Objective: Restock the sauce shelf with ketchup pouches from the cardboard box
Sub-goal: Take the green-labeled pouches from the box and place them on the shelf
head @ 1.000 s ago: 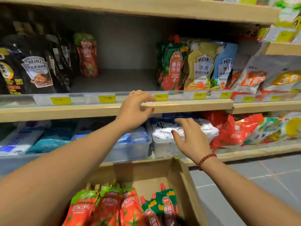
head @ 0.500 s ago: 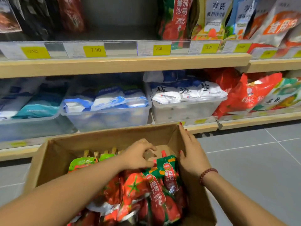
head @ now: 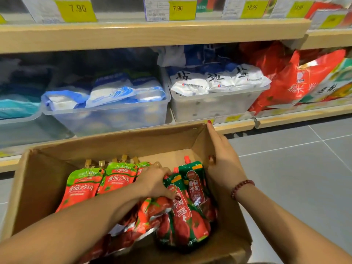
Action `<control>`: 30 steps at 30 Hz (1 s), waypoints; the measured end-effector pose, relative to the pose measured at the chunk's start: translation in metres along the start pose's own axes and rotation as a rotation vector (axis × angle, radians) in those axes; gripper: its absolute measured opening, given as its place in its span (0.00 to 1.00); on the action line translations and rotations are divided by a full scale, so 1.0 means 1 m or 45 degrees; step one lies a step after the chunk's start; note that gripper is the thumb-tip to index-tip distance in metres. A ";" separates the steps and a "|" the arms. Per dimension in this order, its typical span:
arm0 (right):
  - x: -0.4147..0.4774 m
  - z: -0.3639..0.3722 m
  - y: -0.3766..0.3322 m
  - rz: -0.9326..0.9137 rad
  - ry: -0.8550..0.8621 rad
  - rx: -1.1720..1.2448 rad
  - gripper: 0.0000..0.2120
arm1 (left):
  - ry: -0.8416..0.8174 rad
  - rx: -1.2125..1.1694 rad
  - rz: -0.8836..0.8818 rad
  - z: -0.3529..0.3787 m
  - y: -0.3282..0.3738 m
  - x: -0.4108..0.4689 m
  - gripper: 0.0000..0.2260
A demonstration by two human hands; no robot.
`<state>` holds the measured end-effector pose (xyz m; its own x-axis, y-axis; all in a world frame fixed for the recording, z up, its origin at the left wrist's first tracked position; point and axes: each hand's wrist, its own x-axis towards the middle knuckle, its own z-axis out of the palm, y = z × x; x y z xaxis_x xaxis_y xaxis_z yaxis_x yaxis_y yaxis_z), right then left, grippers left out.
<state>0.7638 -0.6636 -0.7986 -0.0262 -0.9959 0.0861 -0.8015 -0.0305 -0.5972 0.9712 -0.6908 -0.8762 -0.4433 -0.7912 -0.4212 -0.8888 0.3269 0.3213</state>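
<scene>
Both our hands have left the sauce shelf (head: 22, 39) and entered the cardboard box (head: 38, 187). Our left hand (head: 154, 180) now grips the dark-green ketchup pouches (head: 183, 206); our right hand (head: 224, 168), fingers straight, braces the box wall. We judge lifting comes next.

Grocery shop aisle. Above the left hand (head: 154, 180) and right hand (head: 224, 166), a wooden shelf edge (head: 152, 33) carries yellow price tags (head: 76, 9) - 7.90, 12.00. Just beyond the hands, clear bins (head: 114, 115) hold bagged goods; red bags (head: 285, 82) further right. Around both hands - a cardboard box (head: 47, 178) of many ketchup pouches (head: 83, 187). Grey tiled floor (head: 304, 168) right of it.
</scene>
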 end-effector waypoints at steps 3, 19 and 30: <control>0.001 0.001 0.000 0.014 0.002 -0.011 0.48 | 0.079 -0.157 0.026 0.000 0.004 -0.003 0.30; 0.001 0.000 0.001 -0.042 0.032 -0.032 0.47 | 0.006 -0.908 0.227 -0.047 0.039 -0.016 0.17; 0.003 -0.042 -0.031 -0.195 -0.100 0.212 0.25 | 0.214 -0.825 0.359 -0.158 0.059 -0.048 0.18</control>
<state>0.7639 -0.6622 -0.7464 0.1401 -0.9819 0.1272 -0.6830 -0.1889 -0.7056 0.9589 -0.7155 -0.7028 -0.5750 -0.8079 -0.1290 -0.4730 0.1997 0.8581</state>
